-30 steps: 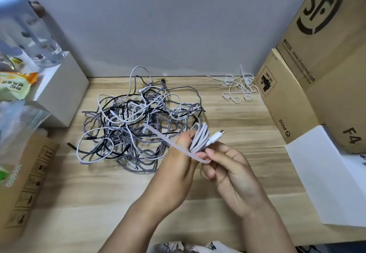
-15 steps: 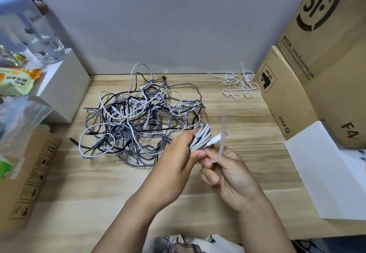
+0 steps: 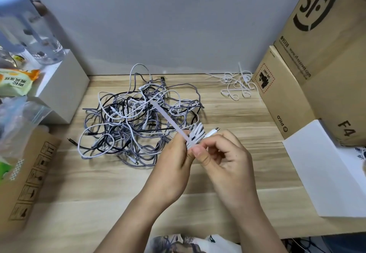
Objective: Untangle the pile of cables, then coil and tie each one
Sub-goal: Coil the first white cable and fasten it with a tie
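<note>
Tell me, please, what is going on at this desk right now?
A person is bundling cables. Both hands hold one coiled white cable above the wooden desk: the left hand grips the coil, while the right hand pinches it where a white tie strap wraps round, its free end sticking up to the left. A large tangled pile of cables lies behind, untouched, and spare white ties lie near the cardboard boxes.

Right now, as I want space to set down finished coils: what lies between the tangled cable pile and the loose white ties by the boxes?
In the head view, only bare wooden tabletop separates the cable pile from the white ties.
</note>
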A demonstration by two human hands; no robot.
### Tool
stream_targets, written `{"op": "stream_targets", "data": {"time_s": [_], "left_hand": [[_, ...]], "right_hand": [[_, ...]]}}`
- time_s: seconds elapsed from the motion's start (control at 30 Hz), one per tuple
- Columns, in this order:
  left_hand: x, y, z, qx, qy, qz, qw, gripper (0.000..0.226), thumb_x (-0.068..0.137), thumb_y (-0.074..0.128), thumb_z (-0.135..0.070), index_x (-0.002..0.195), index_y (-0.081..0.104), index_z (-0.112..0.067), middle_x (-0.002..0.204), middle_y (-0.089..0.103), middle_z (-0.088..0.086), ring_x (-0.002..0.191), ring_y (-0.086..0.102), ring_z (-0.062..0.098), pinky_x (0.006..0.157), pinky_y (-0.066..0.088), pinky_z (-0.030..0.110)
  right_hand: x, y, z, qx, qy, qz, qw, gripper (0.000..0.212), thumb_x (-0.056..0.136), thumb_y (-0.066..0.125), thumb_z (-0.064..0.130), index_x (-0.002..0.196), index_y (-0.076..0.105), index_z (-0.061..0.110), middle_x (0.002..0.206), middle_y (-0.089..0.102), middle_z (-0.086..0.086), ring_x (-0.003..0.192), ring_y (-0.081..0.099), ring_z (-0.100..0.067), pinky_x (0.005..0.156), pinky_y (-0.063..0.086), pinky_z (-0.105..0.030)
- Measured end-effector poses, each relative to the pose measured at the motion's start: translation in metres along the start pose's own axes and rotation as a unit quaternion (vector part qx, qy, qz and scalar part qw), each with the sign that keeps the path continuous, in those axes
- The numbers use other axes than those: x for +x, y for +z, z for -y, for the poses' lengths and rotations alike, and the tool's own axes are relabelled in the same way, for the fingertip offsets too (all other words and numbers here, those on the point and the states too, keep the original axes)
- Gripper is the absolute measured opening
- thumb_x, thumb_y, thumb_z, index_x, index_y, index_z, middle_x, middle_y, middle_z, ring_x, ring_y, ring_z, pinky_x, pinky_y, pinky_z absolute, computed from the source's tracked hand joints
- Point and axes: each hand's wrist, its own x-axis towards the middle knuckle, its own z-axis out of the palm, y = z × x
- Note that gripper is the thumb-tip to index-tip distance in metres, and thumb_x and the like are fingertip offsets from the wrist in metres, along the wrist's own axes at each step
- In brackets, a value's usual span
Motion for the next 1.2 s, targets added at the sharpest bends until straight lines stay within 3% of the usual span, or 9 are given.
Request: {"op": "stream_targets", "data": {"time_s": [0.1,0.27,0.37,0.47,0.57,0.67,0.83,1.1,1.2], "left_hand": [[0.000,0.000,-0.001,-0.029,-0.010,0.002,1.000,0.009,0.088,0.044,-0.024,0.091,0.051,-0.028,0.086,0.059,-0.027,0.084,0.055,-0.008,0.072,0.042,0.012],[0.000,-0.001,0.002,-0.080,-0.050,-0.007,0.995,0.031,0.086,0.045,-0.025,0.114,0.057,-0.018,0.096,0.066,-0.012,0.098,0.061,0.010,0.087,0.049,0.036],[0.000,0.000,0.002,-0.089,-0.043,-0.026,0.995,0.026,0.088,0.045,-0.026,0.112,0.055,-0.024,0.083,0.062,-0.024,0.077,0.055,-0.005,0.074,0.044,0.023],[0.001,0.001,-0.001,-0.097,-0.053,-0.038,0.993,0.015,0.083,0.043,-0.035,0.095,0.052,-0.030,0.071,0.056,-0.025,0.065,0.047,-0.002,0.064,0.037,0.019],[0.003,0.002,0.000,-0.137,-0.074,-0.041,0.987,0.019,0.082,0.045,-0.035,0.098,0.054,-0.030,0.070,0.057,-0.021,0.063,0.046,-0.001,0.063,0.038,0.019],[0.004,0.002,0.003,-0.166,-0.083,-0.033,0.982,0.023,0.083,0.046,-0.034,0.104,0.056,-0.030,0.077,0.059,-0.015,0.065,0.047,0.001,0.064,0.037,0.020],[0.003,0.003,0.006,-0.155,-0.081,-0.032,0.984,0.008,0.096,0.048,-0.020,0.094,0.054,-0.025,0.065,0.054,-0.022,0.060,0.045,-0.002,0.062,0.036,0.018],[0.003,0.004,0.007,-0.139,-0.079,-0.028,0.987,0.022,0.086,0.046,-0.033,0.101,0.057,-0.020,0.069,0.054,-0.023,0.065,0.046,-0.002,0.063,0.036,0.020],[0.003,0.003,0.007,-0.131,-0.089,-0.026,0.987,0.007,0.096,0.050,-0.021,0.100,0.056,-0.023,0.067,0.055,-0.023,0.063,0.045,-0.002,0.065,0.036,0.021]], "right_hand": [[-0.002,0.001,0.003,-0.015,-0.069,0.020,0.997,0.019,0.086,0.058,0.042,0.076,0.059,0.026,0.080,0.054,0.013,0.080,0.053,-0.012,0.072,0.038,-0.021],[-0.010,0.005,0.012,0.109,-0.002,0.017,0.994,0.020,0.083,0.060,0.041,0.072,0.062,0.025,0.068,0.060,0.015,0.068,0.054,-0.003,0.068,0.040,-0.016],[-0.010,0.007,0.014,0.127,0.033,-0.018,0.991,0.018,0.078,0.059,0.035,0.063,0.062,0.026,0.059,0.060,0.012,0.061,0.054,-0.001,0.065,0.043,-0.016],[-0.010,0.005,0.014,0.100,0.053,-0.059,0.992,0.023,0.073,0.059,0.037,0.055,0.059,0.022,0.055,0.060,-0.001,0.055,0.054,-0.014,0.060,0.044,-0.024],[-0.011,0.004,0.015,0.100,0.070,-0.076,0.990,0.023,0.069,0.057,0.035,0.052,0.059,0.019,0.053,0.060,-0.005,0.058,0.058,-0.026,0.062,0.046,-0.028],[-0.011,0.005,0.016,0.119,0.071,-0.063,0.988,0.019,0.066,0.056,0.032,0.051,0.063,0.022,0.053,0.063,0.004,0.062,0.065,-0.022,0.065,0.051,-0.025],[-0.009,0.007,0.015,0.119,0.084,-0.050,0.988,0.033,0.059,0.055,0.029,0.055,0.054,-0.004,0.056,0.063,-0.008,0.060,0.063,-0.019,0.064,0.050,-0.025],[-0.009,0.008,0.018,0.123,0.107,-0.059,0.985,0.034,0.056,0.055,0.031,0.058,0.058,-0.003,0.057,0.065,-0.009,0.059,0.062,-0.016,0.061,0.049,-0.019],[-0.009,0.008,0.018,0.133,0.111,-0.063,0.983,0.036,0.055,0.056,0.029,0.055,0.055,-0.007,0.057,0.065,-0.013,0.058,0.063,-0.015,0.060,0.049,-0.017]]}}
